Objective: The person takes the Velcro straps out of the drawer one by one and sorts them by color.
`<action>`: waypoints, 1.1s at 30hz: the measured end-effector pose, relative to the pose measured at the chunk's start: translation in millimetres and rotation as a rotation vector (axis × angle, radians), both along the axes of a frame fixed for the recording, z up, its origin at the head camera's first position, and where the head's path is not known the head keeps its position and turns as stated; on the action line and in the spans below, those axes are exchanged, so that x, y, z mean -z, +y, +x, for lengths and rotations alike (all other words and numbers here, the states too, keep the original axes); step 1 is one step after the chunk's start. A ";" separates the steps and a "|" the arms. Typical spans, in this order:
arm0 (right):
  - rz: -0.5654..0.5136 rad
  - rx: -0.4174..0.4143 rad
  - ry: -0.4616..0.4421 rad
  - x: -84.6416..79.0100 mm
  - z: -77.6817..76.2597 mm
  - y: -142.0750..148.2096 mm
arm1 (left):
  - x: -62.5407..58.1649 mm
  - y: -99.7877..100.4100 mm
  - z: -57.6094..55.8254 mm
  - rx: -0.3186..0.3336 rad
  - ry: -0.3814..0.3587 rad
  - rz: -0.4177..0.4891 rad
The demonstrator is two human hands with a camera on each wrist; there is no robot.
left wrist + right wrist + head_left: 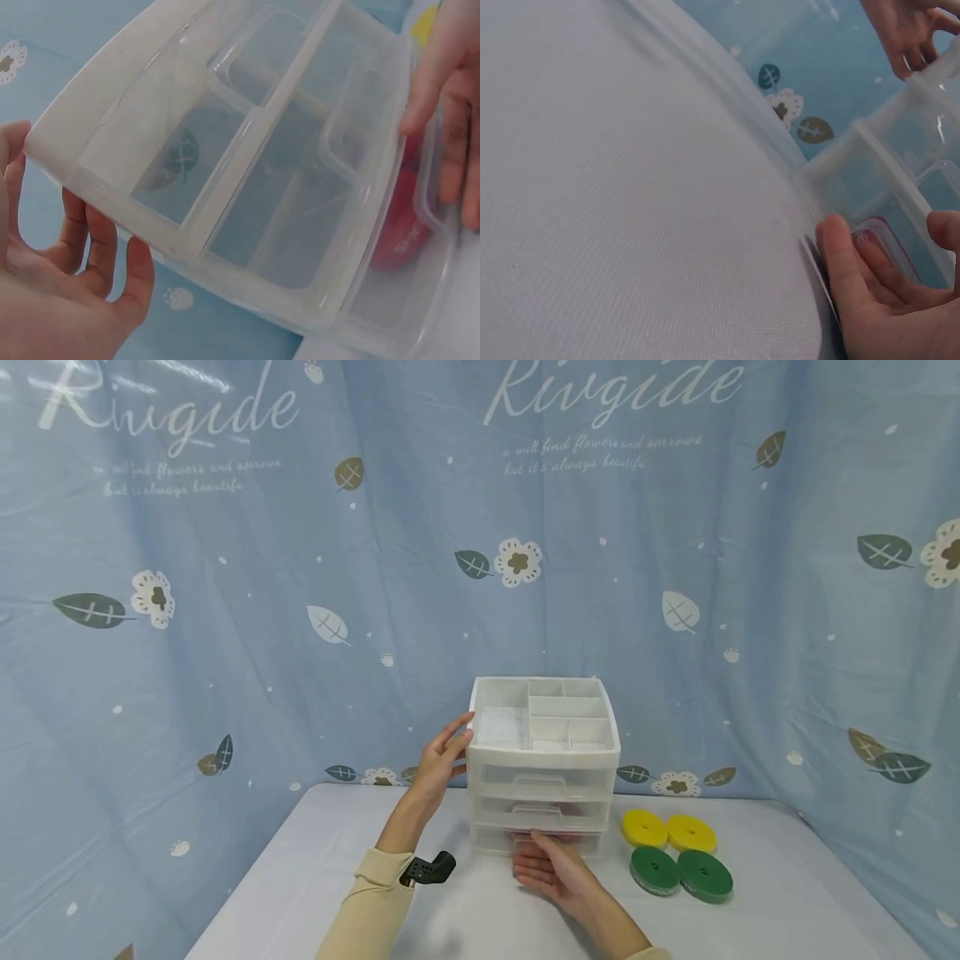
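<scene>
A white drawer unit (543,760) with clear drawers and a compartmented top stands on the table. My left hand (442,764) has its fingertips against the unit's left side; in the left wrist view its fingers (99,244) are spread along that side. In front of the bottom drawer (367,307) is my right hand (558,877), thumb up, with its fingers by the drawer's handle (429,176). A red thing with white lettering (401,236) shows through the clear plastic of that drawer. Whether the right fingers hook the handle is hard to see.
To the right of the unit lie two yellow rolls (643,828) and two green rolls (705,875), close together. A white cloth covers the table (787,893). Behind it hangs a blue curtain (420,568) with leaves and flowers.
</scene>
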State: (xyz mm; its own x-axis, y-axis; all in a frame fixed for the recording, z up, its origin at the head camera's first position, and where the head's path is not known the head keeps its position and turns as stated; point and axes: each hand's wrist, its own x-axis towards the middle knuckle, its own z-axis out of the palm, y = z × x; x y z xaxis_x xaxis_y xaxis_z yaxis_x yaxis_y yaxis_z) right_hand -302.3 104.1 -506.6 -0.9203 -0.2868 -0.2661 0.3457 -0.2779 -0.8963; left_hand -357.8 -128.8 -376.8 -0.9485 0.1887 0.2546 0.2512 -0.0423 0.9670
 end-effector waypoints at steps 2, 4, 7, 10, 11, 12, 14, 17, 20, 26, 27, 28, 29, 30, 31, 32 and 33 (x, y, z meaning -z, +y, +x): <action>-0.028 0.008 -0.012 0.2 0.2 0.3 | 4.8 -0.7 -6.2 -0.004 -0.001 0.008; -0.084 0.019 -0.029 0.4 0.5 0.8 | 6.5 -0.5 -8.1 -0.012 0.003 0.013; -0.176 0.043 -0.055 0.7 1.3 1.0 | 7.7 0.3 -8.5 -0.022 0.007 0.019; -0.251 0.073 -0.058 1.6 2.6 0.2 | 7.6 0.9 -7.8 -0.023 0.008 0.022; -0.267 0.085 -0.057 1.8 3.3 -0.3 | 7.6 1.0 -7.8 -0.023 0.009 0.021; -0.282 0.094 -0.054 2.6 3.9 -0.8 | 7.7 1.1 -7.9 -0.023 0.008 0.021; -0.307 0.109 -0.046 3.7 5.1 -1.7 | 8.1 1.2 -8.3 -0.019 0.006 0.022; -0.317 0.117 -0.036 5.7 6.4 -2.9 | 8.5 1.1 -8.6 -0.019 0.006 0.022; -0.317 0.124 -0.033 6.9 7.2 -3.7 | 8.5 0.8 -8.0 -0.019 0.004 0.022; -0.313 0.125 -0.036 8.1 7.2 -3.9 | 7.9 0.3 -6.4 -0.019 0.009 0.022; -0.312 0.122 -0.033 8.4 7.1 -3.8 | 7.9 0.2 -6.2 -0.018 0.012 0.023; -0.312 0.122 -0.033 9.0 6.9 -3.7 | 8.2 0.2 -6.4 -0.016 0.014 0.024; -0.311 0.121 -0.031 9.6 6.9 -3.6 | 8.3 0.2 -6.5 -0.017 0.016 0.025; -0.310 0.120 -0.029 10.1 7.2 -3.4 | 8.6 0.2 -6.8 -0.016 0.017 0.026; -0.307 0.120 -0.028 10.4 7.6 -3.3 | 8.9 0.3 -6.9 -0.017 0.016 0.026; -0.307 0.118 -0.031 11.1 8.0 -3.1 | 9.0 0.3 -7.0 -0.017 0.016 0.027; -0.305 0.119 -0.036 11.8 8.6 -3.0 | 9.2 0.4 -7.2 -0.019 0.016 0.026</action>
